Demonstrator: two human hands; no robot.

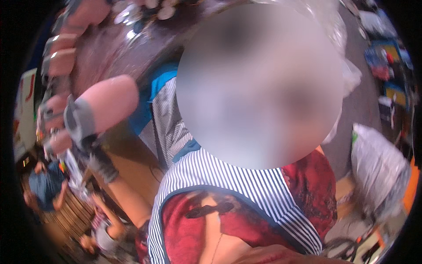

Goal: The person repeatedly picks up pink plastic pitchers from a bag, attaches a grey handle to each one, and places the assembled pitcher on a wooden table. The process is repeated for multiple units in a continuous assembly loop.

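My left arm reaches up at the left of the head view, with a dark grey glove on the hand. My left hand point(88, 147) is at the grey end of a rounded, elongated pink-and-grey piece point(107, 105) and appears closed on it. Most of the fingers are hidden behind that end. The piece tilts, its smooth pink end pointing up and right. Similar pink-and-grey pieces point(60, 61) stand in a row just beyond it, along the left. My right hand does not show; a large blurred disc covers the middle of the picture.
A dark reddish, shiny surface point(110, 53) lies at the far left, with small round pale items point(166, 12) on it. Clear plastic sheeting point(332, 26) hangs at the upper right. A whitish plastic bag point(380, 169) stands at the right. Two other people point(46, 185) are at the lower left.
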